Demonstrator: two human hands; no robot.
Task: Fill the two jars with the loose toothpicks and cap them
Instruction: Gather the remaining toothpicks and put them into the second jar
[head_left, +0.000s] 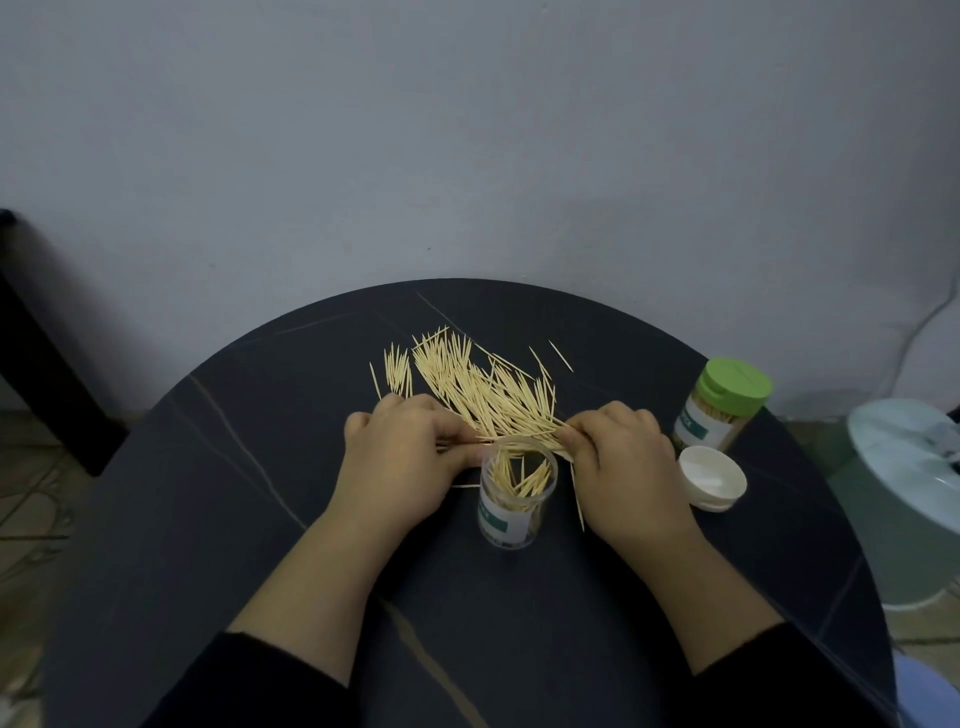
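Head view: the green-capped jar (722, 410) stands full at the right edge of the table (249, 467). The open jar (517, 499), between the hands, is part filled, its white lid (712, 478) lying near. The left hand (400, 457) and right hand (626, 462) each pinch sticks from the pile of toothpicks (467, 384) just behind it. Roughly halfway, I judge.

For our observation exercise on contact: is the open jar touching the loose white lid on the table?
Apart. The head view shows the open jar and the white lid standing separately, with the right hand between them.
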